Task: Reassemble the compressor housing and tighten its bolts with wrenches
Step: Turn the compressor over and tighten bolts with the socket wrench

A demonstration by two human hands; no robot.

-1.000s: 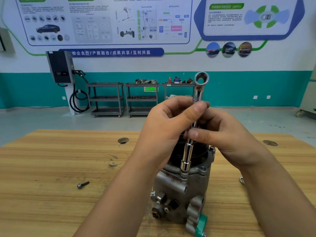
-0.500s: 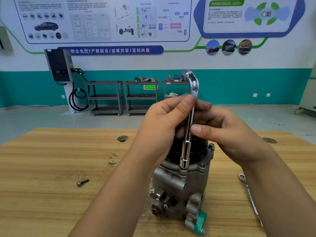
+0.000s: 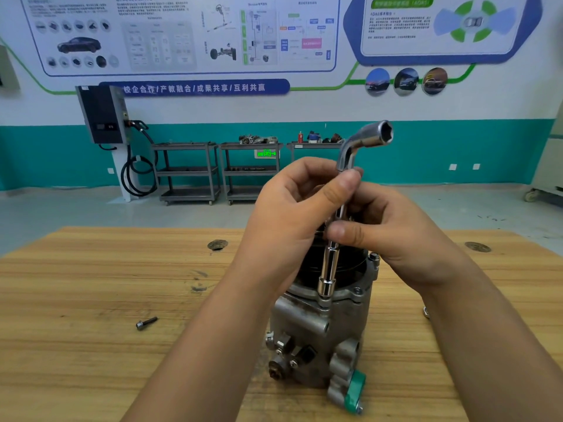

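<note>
Compressor housing stands upright on the wooden surface, toward its 6 o'clock edge. An L-shaped socket wrench stands nearly vertical, lower socket seated on the housing's top flange, bent upper end pointing to 2 o'clock. Grip of the left hand is clamped on the shaft just below the bend; grip of the right hand pinches the shaft lower down. One loose bolt lies at 9 o'clock of the housing, well apart.
</note>
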